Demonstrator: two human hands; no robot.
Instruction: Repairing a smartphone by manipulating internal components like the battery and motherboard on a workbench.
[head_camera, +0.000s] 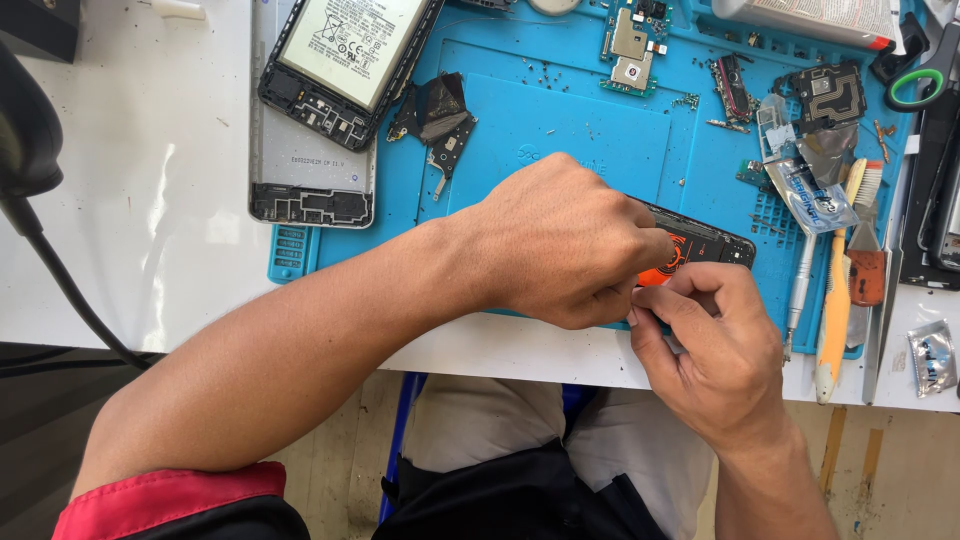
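The black phone (700, 243), with an orange part showing on it, is lying at the centre-right of the frame on the near edge of the blue work mat (560, 130), mostly hidden under both hands. The left hand (555, 240) is reaching in from the lower left and covering the phone's left end, its fingers curling down tight with the fingertips pressing at the orange area; whether they are pinching anything small cannot be told. The right hand (715, 345) is coming up from the lower right, just below the phone, its fingers bending narrowly inward and touching the left hand's fingertips at the phone's near edge; what it is gripping, if anything, is hidden.

In the upper left of the frame a second opened phone with a white battery (345, 55) is lying across a grey back cover (310, 165), both straddling the mat's left edge and the white table (150, 200). Small black parts (437, 115) are sitting just right of it. Along the top, circuit boards (630, 45) and loose screws are scattered on the mat. At the right edge of the frame a yellow-handled brush (835, 320), a metal tool (797, 290), a clear plastic packet (805, 190) and green-handled scissors (925, 75) are lying near one another. A black cable (60, 280) is running down the left side of the frame.
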